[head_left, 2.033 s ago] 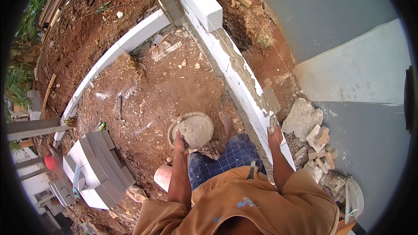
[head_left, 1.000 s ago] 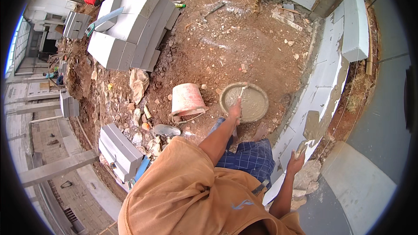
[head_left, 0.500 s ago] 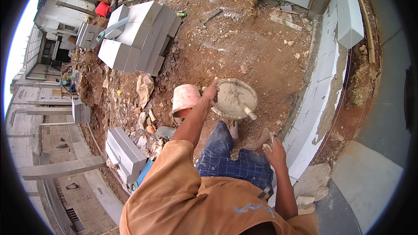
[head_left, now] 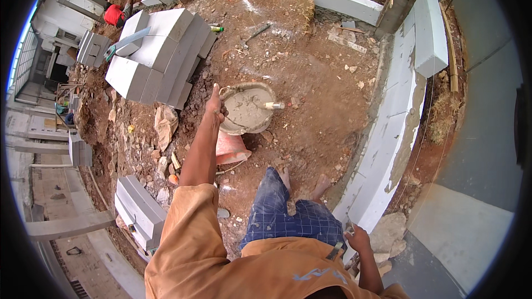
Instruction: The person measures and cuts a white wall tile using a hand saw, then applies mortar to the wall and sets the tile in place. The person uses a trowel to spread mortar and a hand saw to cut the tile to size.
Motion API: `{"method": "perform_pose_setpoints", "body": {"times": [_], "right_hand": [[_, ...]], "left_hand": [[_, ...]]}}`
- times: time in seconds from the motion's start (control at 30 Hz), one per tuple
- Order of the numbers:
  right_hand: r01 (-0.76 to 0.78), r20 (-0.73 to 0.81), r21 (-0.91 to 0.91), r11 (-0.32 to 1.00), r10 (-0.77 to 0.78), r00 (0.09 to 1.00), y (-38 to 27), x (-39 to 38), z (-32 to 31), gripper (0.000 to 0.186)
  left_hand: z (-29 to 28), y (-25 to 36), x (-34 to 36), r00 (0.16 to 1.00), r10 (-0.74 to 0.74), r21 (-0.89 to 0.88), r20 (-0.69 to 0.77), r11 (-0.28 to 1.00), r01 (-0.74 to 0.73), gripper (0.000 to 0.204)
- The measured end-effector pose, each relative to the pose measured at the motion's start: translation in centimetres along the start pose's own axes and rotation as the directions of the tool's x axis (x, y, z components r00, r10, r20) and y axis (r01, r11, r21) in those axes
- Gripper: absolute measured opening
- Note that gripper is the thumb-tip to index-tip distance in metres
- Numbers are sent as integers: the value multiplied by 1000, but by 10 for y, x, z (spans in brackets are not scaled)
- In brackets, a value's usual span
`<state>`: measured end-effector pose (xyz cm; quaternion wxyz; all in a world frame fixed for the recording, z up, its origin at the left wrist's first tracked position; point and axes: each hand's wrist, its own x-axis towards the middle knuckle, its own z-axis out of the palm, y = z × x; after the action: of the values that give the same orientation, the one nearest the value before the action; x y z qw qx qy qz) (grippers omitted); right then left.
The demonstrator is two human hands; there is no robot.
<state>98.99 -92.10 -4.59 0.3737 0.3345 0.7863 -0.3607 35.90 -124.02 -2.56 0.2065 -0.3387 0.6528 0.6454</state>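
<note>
My left hand (head_left: 216, 105) is closed on the left rim of a round, shallow basin (head_left: 238, 130) holding grey wet mortar (head_left: 244, 106). A tool with a pale, mortar-smeared handle (head_left: 274, 106) lies in the mortar, its working end hidden. Just nearer to me is a pinkish-red bucket (head_left: 231, 148), partly covered by the basin. Down by my right thigh, my right hand (head_left: 359, 239) is closed round a small greyish thing that I cannot make out. It is well apart from the basin.
My bare feet (head_left: 285, 179) are on rubbly red soil. A low white block wall (head_left: 382, 127) runs along the right. Stacked white blocks (head_left: 160, 50) stand far left, a saw (head_left: 130, 40) on top. A hammer (head_left: 257, 31) lies beyond the basin. Another person (head_left: 114, 15) crouches far left.
The basin has moved left and farther away with my left hand on its rim, and it now partly covers the bucket. My right hand has dropped lower beside my thigh. The view has shifted.
</note>
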Motion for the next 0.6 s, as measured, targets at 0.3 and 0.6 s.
{"method": "perform_pose_setpoints", "body": {"times": [0.3,0.6], "right_hand": [[35,-91,47,998,-31,995,0,18,34,45],[-7,31,320,947,-3,1000,57,48,77,51]], "left_hand": [[-43,-11,96,992,100,-33,-82,994,-103,41],[-90,-30,154,940,225,-53,-257,968,-246,22]]}}
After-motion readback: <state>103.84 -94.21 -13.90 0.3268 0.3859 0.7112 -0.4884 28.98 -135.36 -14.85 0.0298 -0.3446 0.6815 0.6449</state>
